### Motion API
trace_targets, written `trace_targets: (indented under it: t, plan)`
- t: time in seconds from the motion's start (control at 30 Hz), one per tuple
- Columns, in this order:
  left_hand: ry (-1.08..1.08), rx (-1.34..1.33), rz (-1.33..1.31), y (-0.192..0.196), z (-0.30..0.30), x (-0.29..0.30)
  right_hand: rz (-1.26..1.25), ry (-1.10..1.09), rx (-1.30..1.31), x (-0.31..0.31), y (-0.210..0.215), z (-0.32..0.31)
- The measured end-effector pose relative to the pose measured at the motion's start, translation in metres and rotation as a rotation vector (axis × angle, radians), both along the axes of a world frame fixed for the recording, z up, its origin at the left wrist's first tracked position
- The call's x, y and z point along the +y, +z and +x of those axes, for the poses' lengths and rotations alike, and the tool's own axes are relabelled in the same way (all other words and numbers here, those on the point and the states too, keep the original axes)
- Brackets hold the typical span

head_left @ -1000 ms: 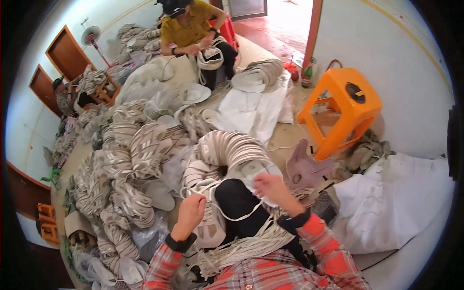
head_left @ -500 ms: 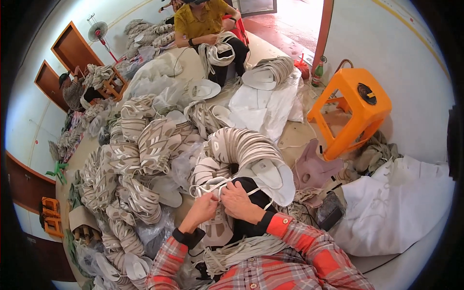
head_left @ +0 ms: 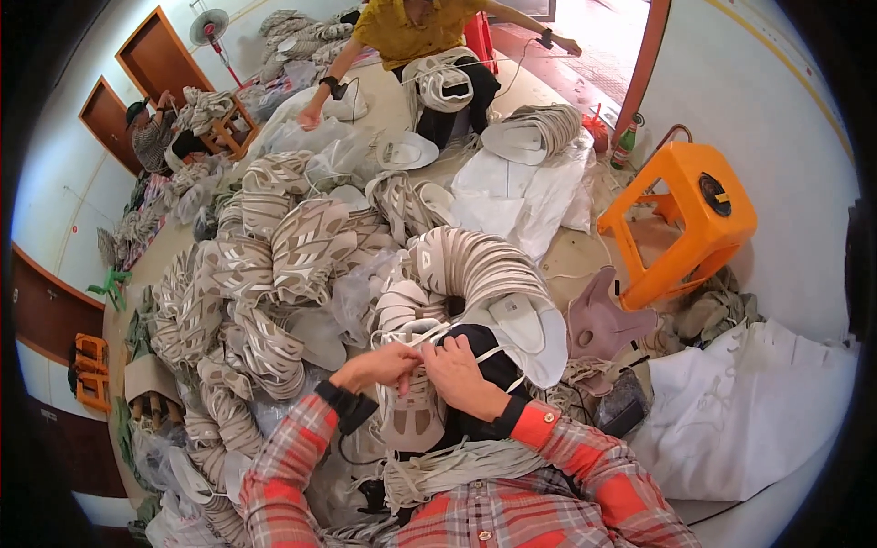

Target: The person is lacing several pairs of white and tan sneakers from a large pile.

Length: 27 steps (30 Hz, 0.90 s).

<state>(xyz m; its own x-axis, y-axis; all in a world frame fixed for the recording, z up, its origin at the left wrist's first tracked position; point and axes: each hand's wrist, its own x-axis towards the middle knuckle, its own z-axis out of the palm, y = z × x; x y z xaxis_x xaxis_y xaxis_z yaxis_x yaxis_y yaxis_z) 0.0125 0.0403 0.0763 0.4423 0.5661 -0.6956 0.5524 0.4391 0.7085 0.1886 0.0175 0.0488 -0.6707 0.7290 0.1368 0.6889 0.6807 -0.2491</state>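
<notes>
On my lap stands a beige and white shoe upper point(head_left: 413, 422), toe toward me. My left hand point(head_left: 384, 367) is closed at its left side, fingertips pinched on a thin pale shoelace close to the eyelets. My right hand point(head_left: 461, 379) is closed too, its back upward, gripping the shoelace at the upper's opening. A loose white lace end point(head_left: 491, 353) loops out to the right past my knuckles. Just beyond curves a long stack of nested shoe uppers point(head_left: 480, 265). A bundle of loose shoelaces point(head_left: 466, 470) lies across my lap.
Piles of shoe uppers point(head_left: 237, 265) with plastic bags spread at left. An orange stool point(head_left: 681, 219) and a white sack point(head_left: 740, 411) stand at right. A co-worker in a yellow shirt point(head_left: 411, 35) sits ahead with an upper; another person point(head_left: 151, 137) sits far left. A green bottle point(head_left: 625, 146) stands by the doorway.
My left hand has turned, its elbow swinging outward, and its fingers have come nearer my right hand. The co-worker ahead has spread both arms wide, drawing a lace out. The view has shifted slightly.
</notes>
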Motion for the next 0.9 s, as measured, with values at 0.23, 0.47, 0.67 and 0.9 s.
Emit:
trace_targets:
  t: [0.23,0.47,0.67,0.9]
  plan:
    - [-0.171,0.204,0.043,-0.018,0.007,0.034,-0.093,-0.085,0.295,0.007,-0.010,-0.003]
    - [-0.247,0.043,0.058,-0.056,-0.007,0.042,-0.067,-0.066,0.318,0.012,-0.007,-0.003]
    - [-0.332,0.155,0.151,-0.051,0.014,0.035,-0.076,-0.071,0.233,-0.001,-0.009,0.011]
    - [-0.402,0.098,0.104,-0.037,0.004,0.030,-0.090,-0.134,0.336,-0.027,0.008,-0.006]
